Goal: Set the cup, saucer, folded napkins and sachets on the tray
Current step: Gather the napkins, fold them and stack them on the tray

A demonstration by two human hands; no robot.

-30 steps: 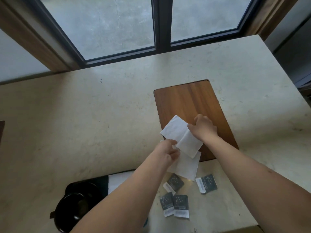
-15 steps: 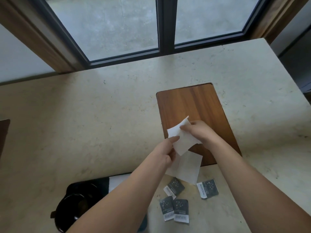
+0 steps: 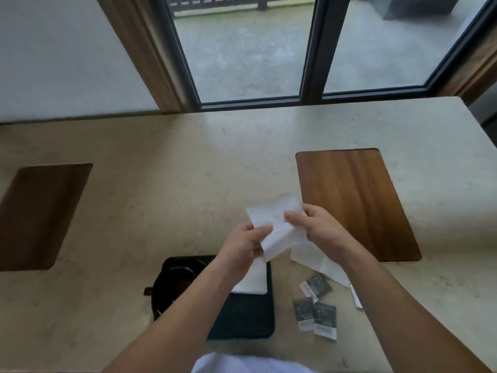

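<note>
Both hands hold one white napkin in the air above the stone counter: my left hand pinches its lower left edge, my right hand its right side. A black tray lies below them near the front edge, with a black cup on a saucer at its left and a folded white napkin beside the cup. Another white napkin lies on the counter under my right wrist. Several dark grey sachets are scattered to the right of the tray.
A wooden board is set into the counter to the right, a second one at far left. A window with dark frames runs along the counter's back edge. The counter's right edge drops off.
The view has tilted up and shifted left, so the tray and left board now show. The held napkin has moved off the wooden board toward the counter's middle, above the tray.
</note>
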